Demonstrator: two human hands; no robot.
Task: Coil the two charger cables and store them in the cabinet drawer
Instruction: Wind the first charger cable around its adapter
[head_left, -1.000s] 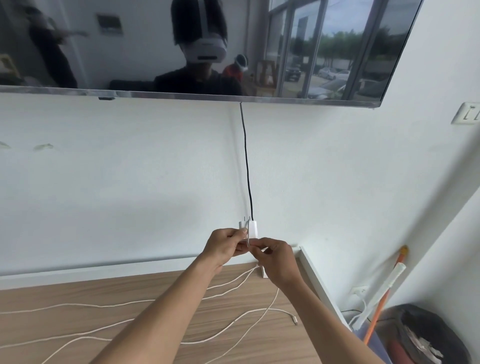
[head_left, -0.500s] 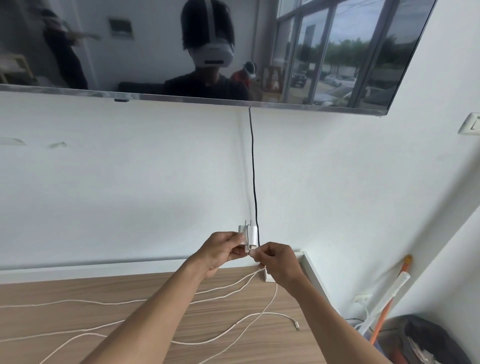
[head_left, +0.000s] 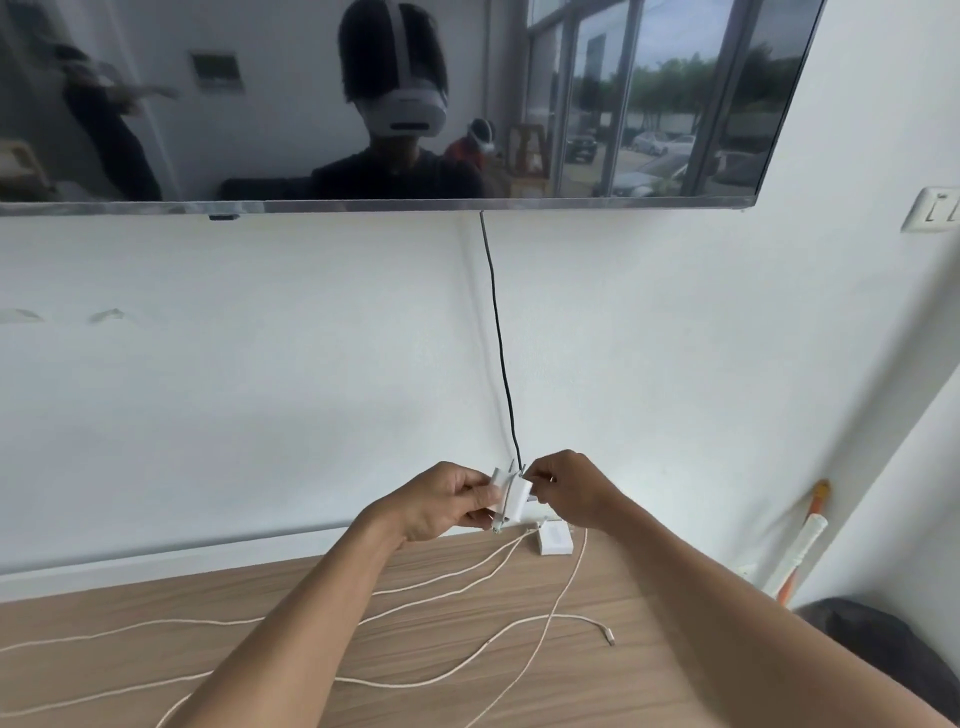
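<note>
Above your hands, a wall-mounted television filled the top of the view, and a black cord dropped from its lower edge straight down to your fingers. Below your hands lay the wooden cabinet top. The two white charger cables trailed across it in loose, uncoiled lines, running off to your left and toward you.

Your left hand was raised just over the cabinet's far edge, its fingers curled round a white charger plug with the prongs pointing up. Your right hand met it from the other side, thumb and fingertips pinched at the plug's upper right corner, and one cable dropped from under that hand.

Just below your right hand, a second plug lay on the cabinet top near the wall. Nearer you, a cable's small connector rested loose on the wood.
</note>
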